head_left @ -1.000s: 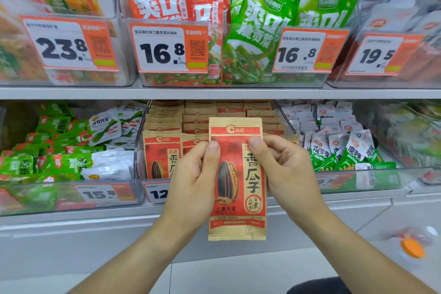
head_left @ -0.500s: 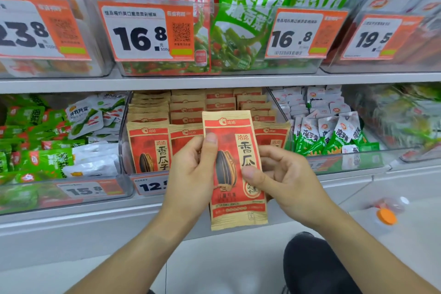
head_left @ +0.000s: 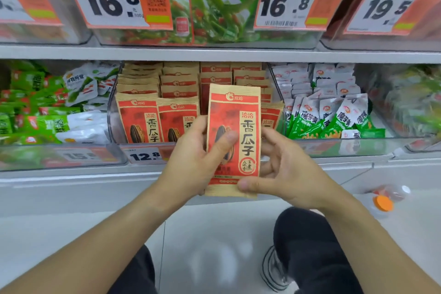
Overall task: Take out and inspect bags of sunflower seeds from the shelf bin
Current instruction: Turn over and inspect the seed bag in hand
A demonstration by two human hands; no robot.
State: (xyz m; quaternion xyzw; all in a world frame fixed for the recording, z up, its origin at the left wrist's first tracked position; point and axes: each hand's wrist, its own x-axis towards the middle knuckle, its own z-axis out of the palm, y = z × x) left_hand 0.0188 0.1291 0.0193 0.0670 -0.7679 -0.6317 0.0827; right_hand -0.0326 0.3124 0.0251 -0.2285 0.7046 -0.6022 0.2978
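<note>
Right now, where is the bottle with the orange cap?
In the head view, the bottle with the orange cap lies on the pale floor at the far right, below the shelf's bottom ledge and right of the right hand.

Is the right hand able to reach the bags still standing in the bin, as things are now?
Probably yes. The right hand only pinches the bottom corner of the held bag, which the left hand also grips. The bin is open on top and the standing bags are just behind.

Grey metal shelves (head_left: 214, 53) of snack bins stand over a glossy pale tiled floor (head_left: 210, 234).
</note>
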